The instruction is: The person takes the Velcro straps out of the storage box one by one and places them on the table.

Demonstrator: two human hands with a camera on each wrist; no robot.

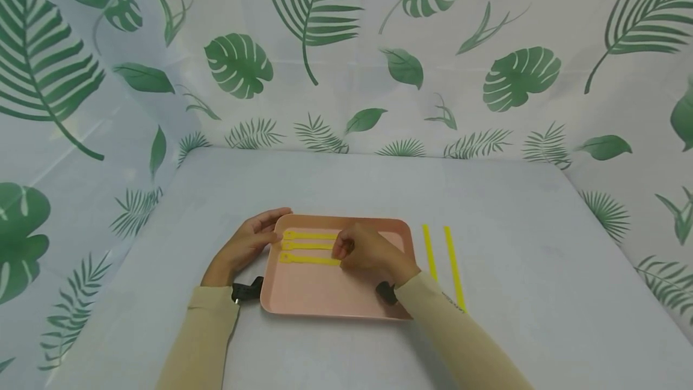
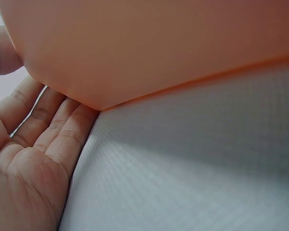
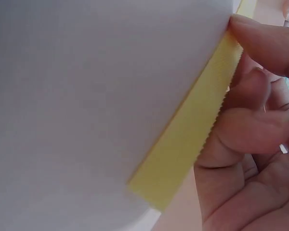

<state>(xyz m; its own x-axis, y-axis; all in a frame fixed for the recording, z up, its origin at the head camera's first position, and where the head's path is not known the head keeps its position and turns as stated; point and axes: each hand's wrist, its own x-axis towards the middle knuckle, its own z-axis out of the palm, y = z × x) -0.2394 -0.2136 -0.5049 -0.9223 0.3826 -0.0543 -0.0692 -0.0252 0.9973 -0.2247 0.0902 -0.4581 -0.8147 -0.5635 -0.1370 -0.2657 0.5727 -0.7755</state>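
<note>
Currently left hand (image 1: 253, 244) holds tray edge (image 1: 325, 315); right (image 1: 368, 253) pinches strip (image 3: 190, 130); room nearside

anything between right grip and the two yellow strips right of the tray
Yes: the pink tray's right rim stands between the right grip and those yellow strips; nothing else visible does.

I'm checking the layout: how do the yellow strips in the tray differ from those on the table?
Three tray strips show, but two table strips. The tray strips lie crosswise; the table strips run front to back. The tray strips have wider left ends; the table strips' far ends are plain. All are yellow and narrow.
</note>
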